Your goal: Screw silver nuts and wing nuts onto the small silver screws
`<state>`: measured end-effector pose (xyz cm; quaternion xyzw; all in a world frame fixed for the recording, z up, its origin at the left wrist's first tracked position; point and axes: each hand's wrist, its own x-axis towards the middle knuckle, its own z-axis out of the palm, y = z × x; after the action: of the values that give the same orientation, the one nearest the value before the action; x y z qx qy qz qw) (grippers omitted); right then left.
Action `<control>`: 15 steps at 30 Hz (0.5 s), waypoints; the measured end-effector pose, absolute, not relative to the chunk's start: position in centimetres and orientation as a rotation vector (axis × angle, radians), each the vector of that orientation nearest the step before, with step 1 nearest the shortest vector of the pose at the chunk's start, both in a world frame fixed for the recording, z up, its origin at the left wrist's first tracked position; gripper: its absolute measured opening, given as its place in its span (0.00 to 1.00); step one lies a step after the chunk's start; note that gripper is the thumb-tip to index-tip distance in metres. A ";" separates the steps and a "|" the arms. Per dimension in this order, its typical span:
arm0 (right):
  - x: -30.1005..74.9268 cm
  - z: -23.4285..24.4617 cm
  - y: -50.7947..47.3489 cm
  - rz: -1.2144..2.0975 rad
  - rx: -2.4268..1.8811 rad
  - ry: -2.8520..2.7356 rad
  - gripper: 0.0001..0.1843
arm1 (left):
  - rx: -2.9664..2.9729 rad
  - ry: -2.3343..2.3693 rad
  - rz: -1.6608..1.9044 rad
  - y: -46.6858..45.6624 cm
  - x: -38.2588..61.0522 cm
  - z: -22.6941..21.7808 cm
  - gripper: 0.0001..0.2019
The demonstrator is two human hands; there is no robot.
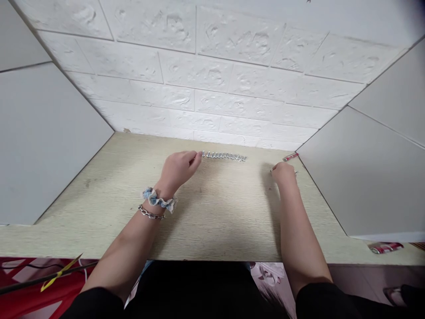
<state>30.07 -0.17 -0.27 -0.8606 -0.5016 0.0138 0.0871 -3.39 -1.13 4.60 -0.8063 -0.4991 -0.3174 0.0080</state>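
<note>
A row of several small silver screws (226, 156) stands on the pale wooden tabletop (212, 221) near the wall. My left hand (179, 170) is at the row's left end, thumb and forefinger pinched on the leftmost screw (203, 153). To the right of the row, my right hand (284, 173) is low over the table with its fingers curled under. Small metal bits show at both sides of that hand; its fingertips and whatever they grip are hidden. A scrunchie (159, 200) and a chain bracelet (151, 214) circle my left wrist.
A white brick-patterned wall (212, 79) closes the back, with grey panels at the left (56, 141) and right (365, 177). A red battery-like cylinder (291, 157) lies in the back right corner, a similar red one (386, 248) at the front right edge.
</note>
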 end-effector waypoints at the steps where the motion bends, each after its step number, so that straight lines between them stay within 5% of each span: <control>1: 29.6 0.1 -0.3 0.055 -2.484 -1.513 0.14 | -2.524 -1.528 -0.990 -1.3 -3.3 4.6 0.23; 10: 20.5 2.6 -2.0 0.837 -1.434 -1.393 0.12 | -2.810 -1.260 -1.008 -1.9 -1.7 3.4 0.15; 15: 16.1 1.9 -3.6 0.982 -1.234 -1.373 0.08 | -2.999 -1.238 -0.964 -1.7 -1.0 2.5 0.15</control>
<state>16.13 -3.58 1.87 -0.5104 -0.5682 0.4063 0.5015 -1.00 -1.69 2.47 -0.8795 -0.3630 -0.2829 -0.1211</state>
